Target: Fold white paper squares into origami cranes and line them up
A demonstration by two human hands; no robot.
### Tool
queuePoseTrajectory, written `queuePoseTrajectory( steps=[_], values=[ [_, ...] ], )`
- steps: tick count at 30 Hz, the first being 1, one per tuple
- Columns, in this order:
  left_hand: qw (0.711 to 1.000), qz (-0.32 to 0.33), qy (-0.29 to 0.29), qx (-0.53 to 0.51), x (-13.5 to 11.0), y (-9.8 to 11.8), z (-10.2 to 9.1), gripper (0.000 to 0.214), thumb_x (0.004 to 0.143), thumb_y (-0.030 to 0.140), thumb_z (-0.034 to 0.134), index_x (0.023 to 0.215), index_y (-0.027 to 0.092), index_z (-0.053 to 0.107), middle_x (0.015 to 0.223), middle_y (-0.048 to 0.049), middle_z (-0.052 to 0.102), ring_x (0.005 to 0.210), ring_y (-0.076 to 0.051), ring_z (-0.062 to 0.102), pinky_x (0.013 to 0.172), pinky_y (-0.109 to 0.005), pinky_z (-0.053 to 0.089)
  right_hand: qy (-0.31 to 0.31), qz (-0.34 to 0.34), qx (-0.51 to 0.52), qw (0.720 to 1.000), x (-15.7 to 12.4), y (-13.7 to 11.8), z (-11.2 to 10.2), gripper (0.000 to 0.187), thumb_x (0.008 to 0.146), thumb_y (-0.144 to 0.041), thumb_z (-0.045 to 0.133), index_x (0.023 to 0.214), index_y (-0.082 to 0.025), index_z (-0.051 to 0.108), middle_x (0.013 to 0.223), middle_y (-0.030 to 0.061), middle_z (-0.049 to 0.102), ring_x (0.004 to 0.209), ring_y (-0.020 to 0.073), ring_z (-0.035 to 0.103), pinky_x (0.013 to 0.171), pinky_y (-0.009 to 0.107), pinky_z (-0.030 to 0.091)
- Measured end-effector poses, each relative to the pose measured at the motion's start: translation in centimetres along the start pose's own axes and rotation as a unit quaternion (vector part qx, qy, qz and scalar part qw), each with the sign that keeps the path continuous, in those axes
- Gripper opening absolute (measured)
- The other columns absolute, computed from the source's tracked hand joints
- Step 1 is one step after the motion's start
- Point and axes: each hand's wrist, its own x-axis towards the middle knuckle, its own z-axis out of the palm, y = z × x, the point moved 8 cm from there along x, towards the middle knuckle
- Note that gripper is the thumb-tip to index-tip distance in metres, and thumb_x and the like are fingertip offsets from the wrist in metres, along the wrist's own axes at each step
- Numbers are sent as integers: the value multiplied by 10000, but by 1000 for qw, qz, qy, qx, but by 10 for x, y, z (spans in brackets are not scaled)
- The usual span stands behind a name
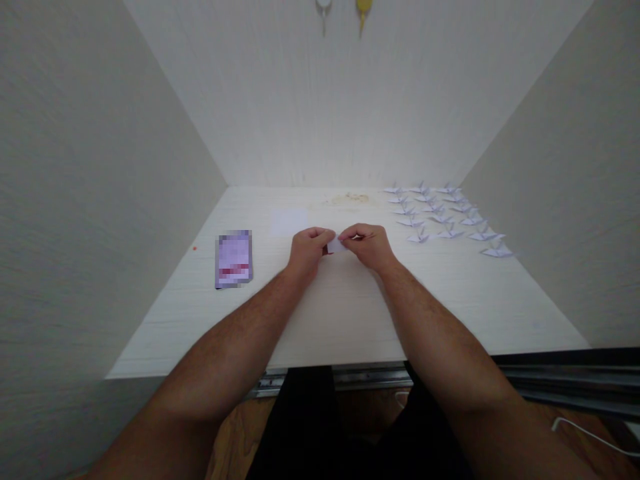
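Note:
My left hand point(309, 248) and my right hand point(369, 245) meet over the middle of the white table point(350, 313). Both pinch a small white piece of folded paper point(336, 245) between their fingertips, low over the tabletop. The fingers of both hands are curled closed around its ends. Most of the paper is hidden by the fingers.
Several folded white paper cranes point(445, 217) stand in rows at the back right. A flat white paper sheet point(289, 221) lies behind my left hand. A purple card or packet point(233, 259) lies at the left. Walls enclose the table on three sides.

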Motion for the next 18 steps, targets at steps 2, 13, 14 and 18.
queuePoseTrajectory(
  steps=[2, 13, 14, 18],
  values=[
    [1000, 7, 5, 12, 1, 0, -1, 216, 610, 318, 778, 670, 139, 673, 622, -14, 617, 573, -117, 550, 571, -264, 452, 2, 3, -7, 1000, 0, 0, 0, 106, 731, -237, 667, 756, -214, 767, 770, 12, 751, 701, 157, 675, 687, 289, 531],
    [991, 77, -3, 110, 2, 15, -3, 244, 696, 387, 747, 739, 153, 692, 628, -14, 631, 560, -110, 528, 537, -240, 433, 2, 153, 125, 980, 2, 12, 0, 210, 703, -372, 683, 644, -170, 668, 530, -17, 598, 474, 100, 535, 475, 232, 457],
    [990, 78, -5, 113, 2, 16, -3, 247, 696, 390, 749, 736, 153, 690, 628, -15, 633, 560, -110, 528, 537, -240, 435, -1, 157, 124, 980, 1, 13, 0, 213, 691, -366, 695, 623, -168, 656, 515, -20, 587, 459, 95, 523, 462, 228, 443],
    [990, 75, -1, 117, 1, 16, -3, 247, 700, 388, 749, 732, 152, 687, 616, -15, 626, 550, -110, 522, 523, -238, 427, -6, 153, 112, 982, 0, 14, 1, 191, 678, -338, 707, 632, -160, 659, 500, -21, 589, 447, 93, 523, 452, 221, 428]
  ],
)
